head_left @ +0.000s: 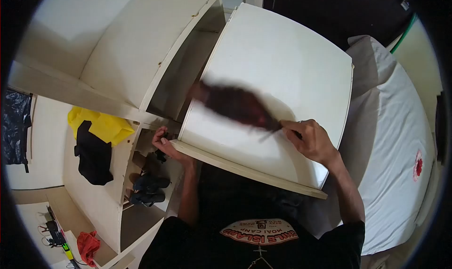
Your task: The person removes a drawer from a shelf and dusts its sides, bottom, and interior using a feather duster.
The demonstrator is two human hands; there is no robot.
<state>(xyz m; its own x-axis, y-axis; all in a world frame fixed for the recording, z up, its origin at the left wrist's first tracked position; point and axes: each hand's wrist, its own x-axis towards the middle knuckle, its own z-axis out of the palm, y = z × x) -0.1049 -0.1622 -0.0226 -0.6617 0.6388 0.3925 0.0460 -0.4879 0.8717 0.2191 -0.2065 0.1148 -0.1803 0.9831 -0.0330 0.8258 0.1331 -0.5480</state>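
My right hand is closed around the thin handle of a dark, reddish-brown duster. Motion blurs the duster's head, which crosses the white panel of an open cabinet door. At the door's near left corner, my left hand has its fingers curled against the edge. Part of its grip is hidden by the wooden rim.
Left of the door stands a cream cabinet with an open compartment. Dark shoes sit in a lower opening. Yellow cloth and black cloth lie farther left. A bed with a white sheet is at the right.
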